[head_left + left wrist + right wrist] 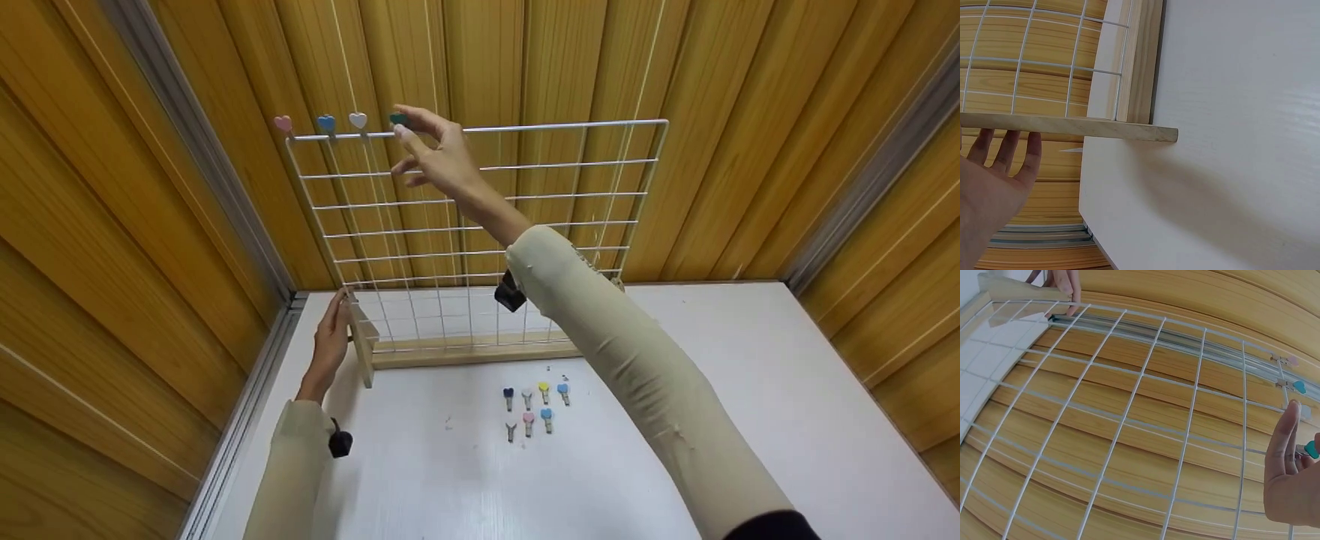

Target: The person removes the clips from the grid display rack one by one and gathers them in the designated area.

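A white wire grid (480,199) stands upright in a wooden base (480,352). At its top rail, my right hand (450,159) pinches a green heart clip (398,119) between thumb and forefinger, the other fingers loosely bent. Left of it along the rail are a white heart clip (358,120), a blue one (326,124) and, at the corner, a pink one (283,124). My left hand (330,346) holds the wooden side post (361,341), thumb and fingers about its upper end; in the left wrist view the fingertips (1033,143) touch the post's outer side.
Several heart clips lie in two rows on the white table (420,480), among them a yellow one (544,388), a dark blue one (508,393) and a pink one (528,418). Yellow wood-patterned panels (720,150) enclose the back and sides.
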Available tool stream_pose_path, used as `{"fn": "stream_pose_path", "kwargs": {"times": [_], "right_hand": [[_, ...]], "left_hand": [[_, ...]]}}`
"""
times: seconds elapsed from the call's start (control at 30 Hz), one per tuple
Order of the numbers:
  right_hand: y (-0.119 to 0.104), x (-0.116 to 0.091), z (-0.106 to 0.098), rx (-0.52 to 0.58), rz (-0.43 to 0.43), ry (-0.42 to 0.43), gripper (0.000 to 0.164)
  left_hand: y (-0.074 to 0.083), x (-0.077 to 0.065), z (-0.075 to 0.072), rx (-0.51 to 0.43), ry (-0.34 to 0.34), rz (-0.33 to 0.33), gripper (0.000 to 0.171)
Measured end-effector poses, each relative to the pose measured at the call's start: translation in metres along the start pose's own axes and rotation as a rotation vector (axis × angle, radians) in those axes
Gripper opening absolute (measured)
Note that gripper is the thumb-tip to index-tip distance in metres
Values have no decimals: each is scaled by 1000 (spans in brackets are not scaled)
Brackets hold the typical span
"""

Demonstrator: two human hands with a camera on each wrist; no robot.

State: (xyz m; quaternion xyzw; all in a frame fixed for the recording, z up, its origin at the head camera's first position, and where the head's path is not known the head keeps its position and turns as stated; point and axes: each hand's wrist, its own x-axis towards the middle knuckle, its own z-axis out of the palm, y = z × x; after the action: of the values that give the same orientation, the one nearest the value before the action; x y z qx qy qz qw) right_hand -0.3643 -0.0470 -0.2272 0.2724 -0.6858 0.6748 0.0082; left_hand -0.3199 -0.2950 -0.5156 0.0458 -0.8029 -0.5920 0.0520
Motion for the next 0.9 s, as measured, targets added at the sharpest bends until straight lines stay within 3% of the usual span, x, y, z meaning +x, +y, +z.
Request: {"fn": "stream_pose_path", "kwargs": {"times": [0.4, 0.73, 0.9], "right_hand": [[5, 7, 7, 46, -29, 189, 30], [10, 5, 13, 139, -14, 235, 30], [11, 4, 11, 160, -56, 243, 29]], "left_hand": [[2, -3, 0, -27, 3, -3, 57], [-1, -6, -1, -22, 11, -8, 60], [1, -4, 2, -42, 11, 15, 59]]}}
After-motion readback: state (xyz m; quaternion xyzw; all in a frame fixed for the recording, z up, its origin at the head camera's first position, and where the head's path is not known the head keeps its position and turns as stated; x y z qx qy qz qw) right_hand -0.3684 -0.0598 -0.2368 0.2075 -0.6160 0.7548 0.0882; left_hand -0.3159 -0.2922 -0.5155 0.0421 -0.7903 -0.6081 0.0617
